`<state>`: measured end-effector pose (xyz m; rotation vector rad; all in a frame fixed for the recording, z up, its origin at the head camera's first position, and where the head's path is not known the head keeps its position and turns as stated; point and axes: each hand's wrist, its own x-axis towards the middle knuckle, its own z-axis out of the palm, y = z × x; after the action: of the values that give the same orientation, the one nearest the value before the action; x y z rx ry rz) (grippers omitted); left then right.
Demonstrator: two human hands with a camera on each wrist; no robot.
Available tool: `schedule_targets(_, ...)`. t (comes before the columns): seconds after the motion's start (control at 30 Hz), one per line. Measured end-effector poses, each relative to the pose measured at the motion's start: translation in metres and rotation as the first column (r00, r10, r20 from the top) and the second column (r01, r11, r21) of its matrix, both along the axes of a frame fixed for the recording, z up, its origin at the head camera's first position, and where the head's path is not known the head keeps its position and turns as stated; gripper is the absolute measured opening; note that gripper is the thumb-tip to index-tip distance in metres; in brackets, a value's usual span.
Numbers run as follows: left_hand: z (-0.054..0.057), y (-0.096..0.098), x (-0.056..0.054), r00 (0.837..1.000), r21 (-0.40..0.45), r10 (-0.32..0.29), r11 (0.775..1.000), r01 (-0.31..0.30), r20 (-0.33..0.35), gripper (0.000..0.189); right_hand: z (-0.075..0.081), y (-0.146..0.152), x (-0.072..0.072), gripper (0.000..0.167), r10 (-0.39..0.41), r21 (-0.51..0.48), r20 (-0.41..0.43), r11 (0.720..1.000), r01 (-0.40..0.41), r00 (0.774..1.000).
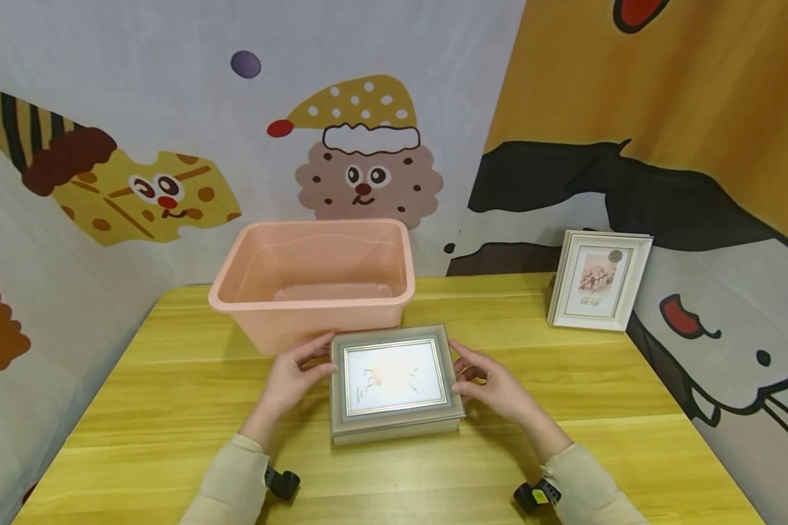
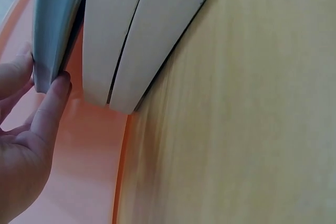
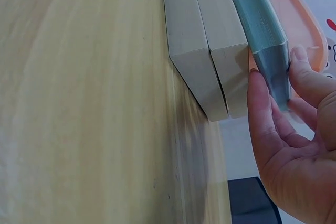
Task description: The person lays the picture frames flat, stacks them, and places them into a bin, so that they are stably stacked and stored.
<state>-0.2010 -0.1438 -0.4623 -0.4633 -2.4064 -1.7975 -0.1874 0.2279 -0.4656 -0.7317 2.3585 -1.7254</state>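
Note:
A grey-green picture frame (image 1: 394, 375) with a gold inner border lies face up between my two hands. My left hand (image 1: 294, 375) pinches its left edge, thumb on top and fingers beneath. At the opposite edge my right hand (image 1: 492, 383) pinches it the same way. Both wrist views show this frame bluish, held slightly apart from two stacked cream frames, a nearer one (image 2: 113, 30) and a lower one (image 2: 160, 40), which lie on the table. The head view mostly hides that pair under the held frame.
A pink plastic tub (image 1: 328, 313) stands just behind the stack, on the left. Toward the table's back right a white picture frame (image 1: 597, 281) stands upright, with a flower picture. Behind the wooden table (image 1: 171, 408) hangs a cartoon-printed curtain (image 1: 460, 95).

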Motion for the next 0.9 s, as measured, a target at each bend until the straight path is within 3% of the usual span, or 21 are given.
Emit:
schedule_targets(0.57,-0.0025,0.0028,0.0025,0.999,0.016,0.026,1.000,-0.026,0.032,0.053,-0.0033,-0.0006,-0.0010,0.069,-0.010,0.041,0.035,0.999,0.008,0.999)
schedule_targets(0.9,-0.0046,0.0035,0.0024,0.996,-0.046,0.066,0.997,-0.063,0.057,0.053,-0.0058,-0.0004,-0.0009,0.066,-0.019,0.083,0.036,0.996,0.016,0.999)
